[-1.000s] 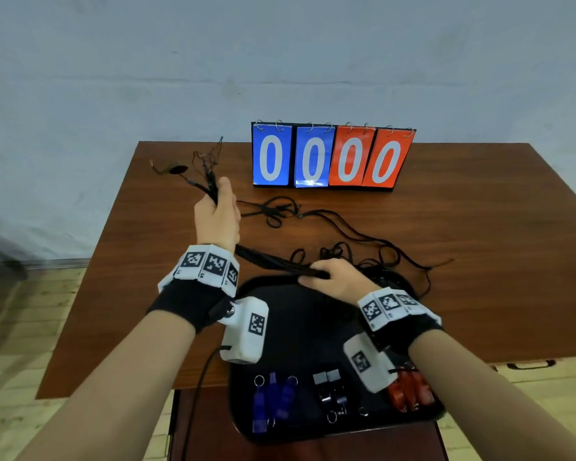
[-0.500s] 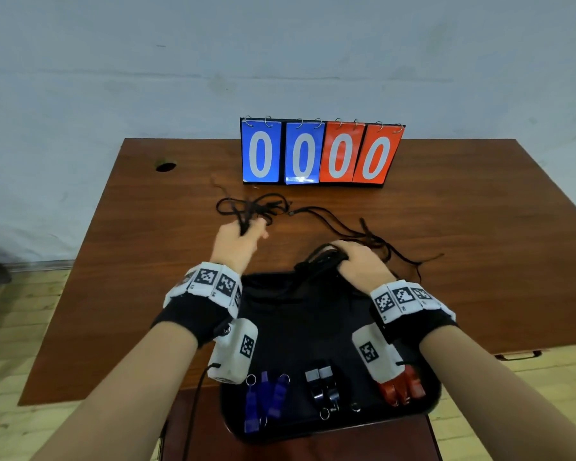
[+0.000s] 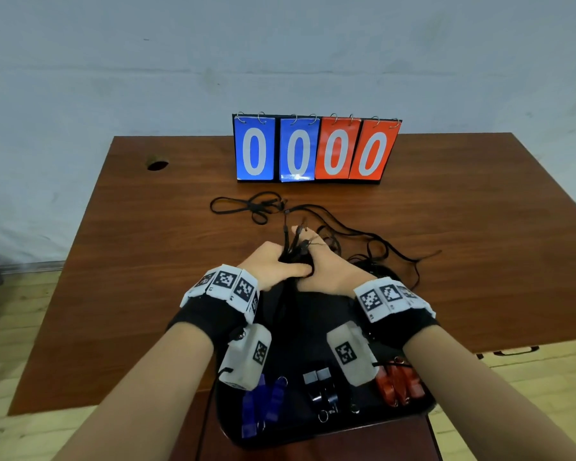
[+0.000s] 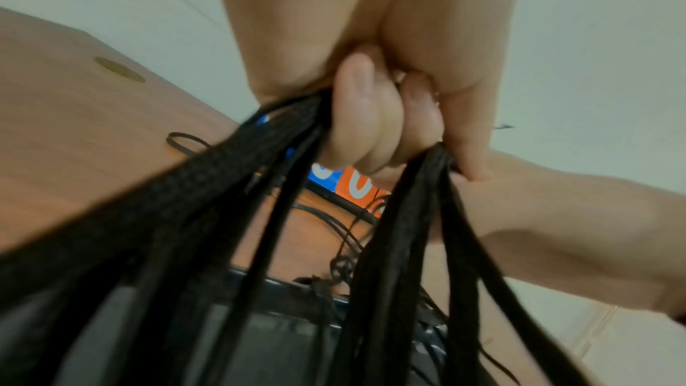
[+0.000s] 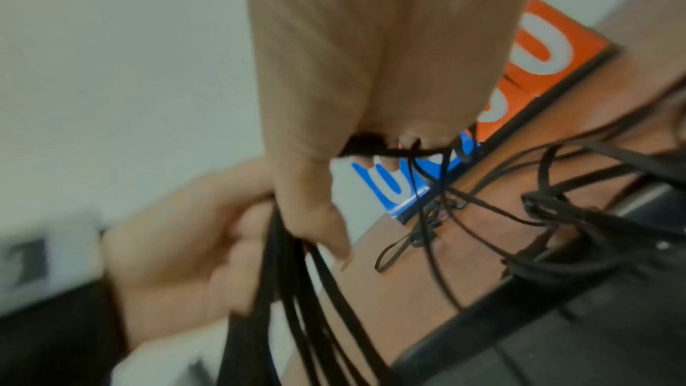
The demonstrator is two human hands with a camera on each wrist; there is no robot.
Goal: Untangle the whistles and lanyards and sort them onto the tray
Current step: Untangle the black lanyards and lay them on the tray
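Note:
Both hands meet above the far edge of the black tray [image 3: 423, 409]. My left hand [image 3: 273, 266] grips a bundle of black lanyards [image 4: 390, 245], its fingers [image 4: 356, 110] curled round the straps. Pressed against it, my right hand [image 3: 326, 271] grips the same bundle [image 5: 297, 289], with thin cord ends sticking up past its fingers. More black lanyard [image 3: 246, 206] trails loose on the table behind. On the tray's near part lie blue whistles [image 3: 260, 404], black whistles [image 3: 323, 390] and red whistles [image 3: 399, 384], in separate groups.
A flip scoreboard [image 3: 316, 149] reading 0000 stands at the back of the brown table [image 3: 147, 261]. A round cable hole [image 3: 157, 164] sits at the back left. Loose cords [image 3: 396, 251] spread to the right of the hands.
My left hand came back from the far left and down to the right hand. Both now hold the gathered lanyards together over the tray's far edge.

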